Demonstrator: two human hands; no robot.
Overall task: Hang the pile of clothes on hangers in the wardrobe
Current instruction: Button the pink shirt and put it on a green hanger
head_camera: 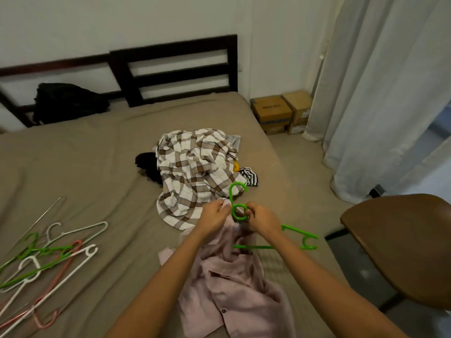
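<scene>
Left hand (214, 215) pinches the pale pink button shirt (227, 284), right hand (262, 219) grips the green plastic hanger (240, 218) beside the brown-checked shirt (195, 172); best seat both shoulders squarely before lifting

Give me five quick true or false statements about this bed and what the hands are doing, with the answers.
1. The right hand grips the green hanger. True.
2. The left hand lies flat on the plaid shirt. False: it grips the pink shirt at its upper edge.
3. The spare hangers lie loose on the bed, to the person's left. True.
4. The cardboard boxes sit on the bed. False: they stand beside it, by the curtain.
5. The black bag hangs on the chair. False: it lies by the headboard.
</scene>
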